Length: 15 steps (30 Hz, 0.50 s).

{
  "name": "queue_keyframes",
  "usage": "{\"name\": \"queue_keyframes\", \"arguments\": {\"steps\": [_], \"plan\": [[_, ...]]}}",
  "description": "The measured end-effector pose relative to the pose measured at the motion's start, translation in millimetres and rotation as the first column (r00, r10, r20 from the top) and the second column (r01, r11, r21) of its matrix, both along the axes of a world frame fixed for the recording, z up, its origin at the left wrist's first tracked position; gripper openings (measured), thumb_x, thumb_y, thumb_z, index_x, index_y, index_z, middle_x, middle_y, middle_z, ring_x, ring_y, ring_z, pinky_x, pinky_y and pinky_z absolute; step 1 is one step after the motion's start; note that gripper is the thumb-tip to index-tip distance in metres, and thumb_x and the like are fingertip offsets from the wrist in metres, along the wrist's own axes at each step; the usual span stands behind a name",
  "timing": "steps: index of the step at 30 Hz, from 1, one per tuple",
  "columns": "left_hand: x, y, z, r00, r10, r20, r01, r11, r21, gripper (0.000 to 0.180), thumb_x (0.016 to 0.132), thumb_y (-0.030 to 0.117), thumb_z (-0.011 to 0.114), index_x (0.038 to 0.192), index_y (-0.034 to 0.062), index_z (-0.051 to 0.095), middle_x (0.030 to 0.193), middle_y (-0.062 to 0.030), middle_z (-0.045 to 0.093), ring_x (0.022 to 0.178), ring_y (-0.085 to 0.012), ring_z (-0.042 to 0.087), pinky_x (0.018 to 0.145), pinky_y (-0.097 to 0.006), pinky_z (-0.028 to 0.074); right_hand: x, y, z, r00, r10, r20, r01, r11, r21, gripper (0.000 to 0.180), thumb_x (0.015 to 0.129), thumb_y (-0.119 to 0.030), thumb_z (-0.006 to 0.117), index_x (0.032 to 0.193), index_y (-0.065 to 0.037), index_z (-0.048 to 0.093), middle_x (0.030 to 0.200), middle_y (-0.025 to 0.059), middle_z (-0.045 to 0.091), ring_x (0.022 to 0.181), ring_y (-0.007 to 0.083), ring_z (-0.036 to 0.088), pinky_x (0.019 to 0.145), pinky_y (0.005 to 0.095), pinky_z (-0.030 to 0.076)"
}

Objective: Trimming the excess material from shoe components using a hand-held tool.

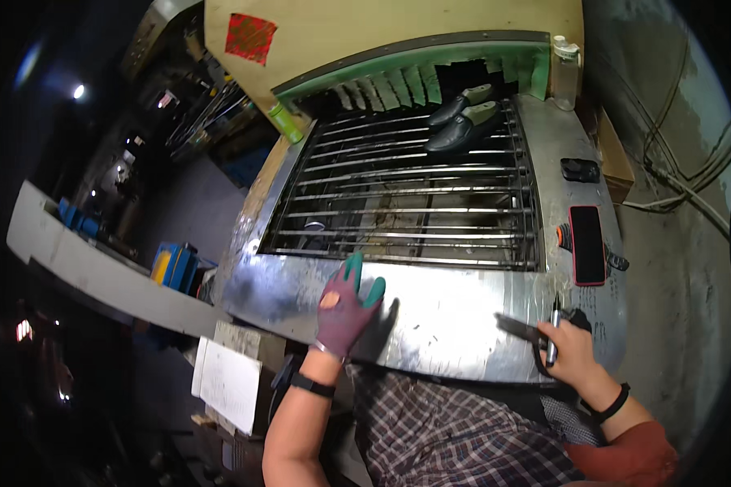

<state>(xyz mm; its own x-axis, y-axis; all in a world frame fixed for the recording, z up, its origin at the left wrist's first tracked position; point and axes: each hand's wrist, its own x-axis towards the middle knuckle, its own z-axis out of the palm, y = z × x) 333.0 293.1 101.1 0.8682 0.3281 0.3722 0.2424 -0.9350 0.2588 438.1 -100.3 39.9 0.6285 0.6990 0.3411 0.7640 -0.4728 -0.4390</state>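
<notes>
My left hand (346, 312) wears a purple glove with green fingertips, worn through at a patch on its back. Its fingers are spread over the steel tabletop (455, 300), near the front edge of the bar grate; I cannot tell whether they touch the steel. At the right of the table, my bare right hand (573, 349) is closed around a silver and black marker pen (554, 331). A dark, flat, blade-like object (518, 328) sticks out leftward from the same hand; its kind is unclear. Two black shoes (465, 126) with greenish insides lie at the grate's far right.
Metal bars (414, 187) run across an opening into a hooded machine (382, 20). A phone (587, 245), a black case (580, 170) and a clear bottle (566, 75) stand along the right. A green can (285, 123) is at the left corner; papers (229, 381) lie lower left.
</notes>
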Motion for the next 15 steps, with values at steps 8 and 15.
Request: {"name": "queue_keyframes", "arguments": {"steps": [8,15], "plan": [[247.1,56.6,-34.3,0.974,-0.049,-0.222,0.077,0.99,0.118,0.093,0.077,0.051,0.067,0.141,-0.0051,0.031,0.144,-0.0241,0.036,0.126,-0.0382,0.043,0.105,-0.041,0.038,9.3,-11.0,-13.5,0.99,0.03,-0.135,-0.048,0.99,-0.131,0.047,0.063,-0.025,0.075,0.108,-0.016,0.061,0.071,0.0081,0.057,0.053,0.0252,0.055,0.045,0.0373,0.042],[390.6,47.6,-62.2,0.954,0.01,-0.299,0.078,0.956,0.282,0.111,0.066,0.057,0.073,0.147,0.0015,0.021,0.147,-0.0257,0.028,0.129,-0.0415,0.039,0.107,-0.045,0.035,12.6,-25.4,-17.6,0.906,0.09,-0.413,-0.115,0.993,-0.035,0.05,0.067,-0.021,0.079,0.112,-0.02,0.057,0.067,0.0054,0.057,0.053,0.0265,0.056,0.048,0.0393,0.044]]}}
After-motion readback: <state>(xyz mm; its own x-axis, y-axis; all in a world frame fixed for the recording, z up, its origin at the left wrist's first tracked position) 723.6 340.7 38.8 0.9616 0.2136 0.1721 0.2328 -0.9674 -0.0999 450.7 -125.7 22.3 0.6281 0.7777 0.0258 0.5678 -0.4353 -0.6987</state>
